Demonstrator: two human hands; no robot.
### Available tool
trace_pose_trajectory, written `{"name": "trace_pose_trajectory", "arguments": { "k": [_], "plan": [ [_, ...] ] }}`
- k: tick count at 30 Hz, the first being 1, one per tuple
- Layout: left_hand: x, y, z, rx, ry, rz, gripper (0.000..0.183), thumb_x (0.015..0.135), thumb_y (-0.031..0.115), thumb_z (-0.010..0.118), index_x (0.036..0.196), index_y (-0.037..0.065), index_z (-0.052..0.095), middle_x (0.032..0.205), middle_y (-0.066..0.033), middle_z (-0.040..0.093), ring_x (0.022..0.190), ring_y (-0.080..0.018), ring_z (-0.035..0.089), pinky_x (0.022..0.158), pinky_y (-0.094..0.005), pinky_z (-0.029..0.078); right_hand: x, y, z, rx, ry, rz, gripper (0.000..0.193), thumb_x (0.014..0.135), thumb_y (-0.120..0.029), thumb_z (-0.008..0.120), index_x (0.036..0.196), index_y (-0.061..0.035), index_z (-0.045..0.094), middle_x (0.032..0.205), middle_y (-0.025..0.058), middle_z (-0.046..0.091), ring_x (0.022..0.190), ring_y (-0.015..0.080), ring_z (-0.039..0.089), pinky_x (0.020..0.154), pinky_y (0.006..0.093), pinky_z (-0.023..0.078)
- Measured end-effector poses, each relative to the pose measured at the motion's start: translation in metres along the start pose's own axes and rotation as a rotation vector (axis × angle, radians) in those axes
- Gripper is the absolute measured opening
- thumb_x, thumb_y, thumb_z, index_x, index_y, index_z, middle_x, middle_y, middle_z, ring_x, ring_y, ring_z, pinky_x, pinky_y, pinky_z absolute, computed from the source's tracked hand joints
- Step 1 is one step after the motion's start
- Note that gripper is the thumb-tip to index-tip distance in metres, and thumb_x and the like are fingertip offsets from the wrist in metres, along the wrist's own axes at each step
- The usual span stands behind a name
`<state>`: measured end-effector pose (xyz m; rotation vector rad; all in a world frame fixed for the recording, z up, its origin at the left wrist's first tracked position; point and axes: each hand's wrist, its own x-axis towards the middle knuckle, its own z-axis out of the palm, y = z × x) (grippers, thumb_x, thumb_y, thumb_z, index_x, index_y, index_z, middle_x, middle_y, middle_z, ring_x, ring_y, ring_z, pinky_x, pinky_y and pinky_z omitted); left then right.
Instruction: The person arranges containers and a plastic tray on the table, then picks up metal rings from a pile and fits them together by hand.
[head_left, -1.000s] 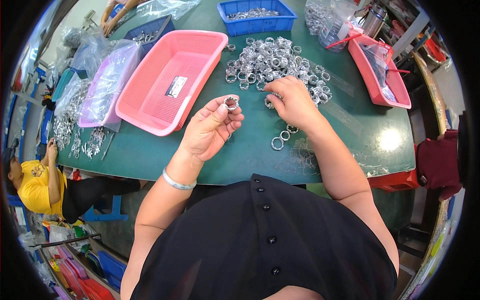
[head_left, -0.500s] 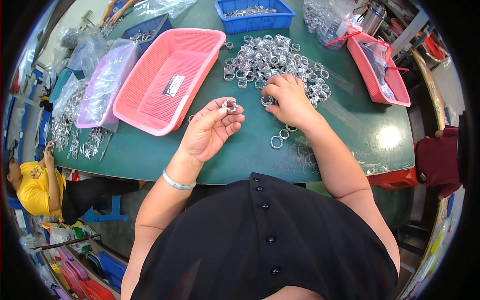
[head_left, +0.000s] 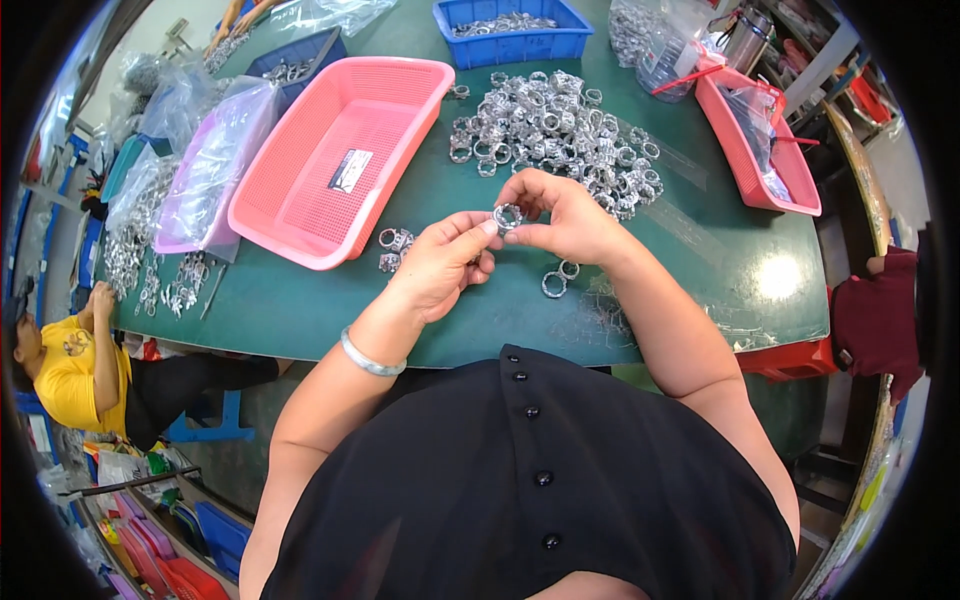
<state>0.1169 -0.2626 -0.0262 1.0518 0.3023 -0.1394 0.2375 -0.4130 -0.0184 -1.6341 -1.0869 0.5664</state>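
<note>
Both my hands meet in front of me over the green table. Between their fingertips is a silvery metal ring (head_left: 508, 216) with a patterned rim. My left hand (head_left: 448, 262) pinches its left side with thumb and fingers; whether more rings sit in its curled fingers is hard to see. My right hand (head_left: 562, 218) grips the other side with thumb and forefinger. Beyond the hands lies a large heap of similar metal rings (head_left: 555, 125). A few rings (head_left: 392, 245) rest left of my left hand, and two loose rings (head_left: 555, 284) lie below my right hand.
A pink mesh basket (head_left: 300, 215) stands at left, with a plastic-covered lilac basket (head_left: 190, 205) beside it. Blue bins (head_left: 520, 45) holding metal parts stand at the back. At right is another pink basket (head_left: 735, 150). A person in yellow (head_left: 75, 370) sits at the table's left.
My right hand has come from the heap toward my left hand, which moved right. Both now hold a ring between them. The few rings left of my left hand have come into view.
</note>
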Motion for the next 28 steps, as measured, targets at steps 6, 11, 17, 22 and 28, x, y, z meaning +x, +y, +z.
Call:
{"name": "trace_pose_trajectory", "arguments": {
  "k": [6, 11, 17, 22, 28],
  "plan": [
    [0.004, -0.003, 0.003, -0.006, -0.007, 0.006, 0.013, 0.089, 0.018, 0.051, 0.092, 0.005, 0.052, 0.079, -0.0011, 0.055, 0.062, -0.007, 0.048, 0.052, -0.0186, 0.039, 0.0, -0.002, -0.008, 0.047, -0.119, 0.014, 0.03, 0.068, -0.003, 0.071, 0.094, -0.0032, 0.055, 0.086, -0.0006, 0.057, 0.077, 0.0073, 0.052, 0.071, 0.0231, 0.043],
    [0.007, -0.008, 0.004, -0.048, -0.011, -0.022, 0.013, 0.089, 0.017, 0.051, 0.089, 0.005, 0.052, 0.077, -0.0012, 0.054, 0.061, -0.0069, 0.047, 0.052, -0.0187, 0.039, -0.001, -0.001, -0.018, 0.097, -0.148, 0.046, 0.028, 0.07, -0.002, 0.07, 0.094, -0.0023, 0.056, 0.085, 0.0002, 0.058, 0.077, 0.0079, 0.054, 0.07, 0.023, 0.044],
    [0.009, -0.018, 0.015, 0.614, 0.084, 0.109, 0.013, 0.087, 0.015, 0.053, 0.085, 0.002, 0.055, 0.076, -0.0038, 0.055, 0.061, -0.0096, 0.051, 0.053, -0.0228, 0.041, -0.002, -0.006, -0.023, 0.508, -0.034, 0.077, 0.024, 0.074, -0.003, 0.065, 0.096, -0.0014, 0.056, 0.085, 0.0018, 0.059, 0.08, 0.0077, 0.055, 0.072, 0.0233, 0.047],
    [0.008, -0.028, 0.023, 1.246, 0.061, 0.531, 0.015, 0.078, 0.01, 0.059, 0.088, -0.001, 0.056, 0.083, -0.0159, 0.059, 0.073, -0.0277, 0.058, 0.066, -0.0352, 0.045, -0.003, -0.002, -0.021, 0.706, -0.085, 0.043, 0.029, 0.082, -0.009, 0.059, 0.11, -0.0009, 0.054, 0.096, 0.0092, 0.061, 0.083, 0.0126, 0.059, 0.074, 0.0265, 0.048],
    [0.002, -0.019, 0.024, 1.101, 0.105, 0.348, 0.023, 0.079, 0.011, 0.059, 0.099, 0.002, 0.052, 0.091, -0.0157, 0.059, 0.084, -0.0271, 0.058, 0.074, -0.0371, 0.045, -0.003, -0.003, -0.018, 0.919, -0.119, 0.04, 0.034, 0.084, -0.01, 0.056, 0.117, -0.0008, 0.049, 0.102, 0.014, 0.059, 0.083, 0.0158, 0.06, 0.075, 0.0299, 0.049]
  ]
}}
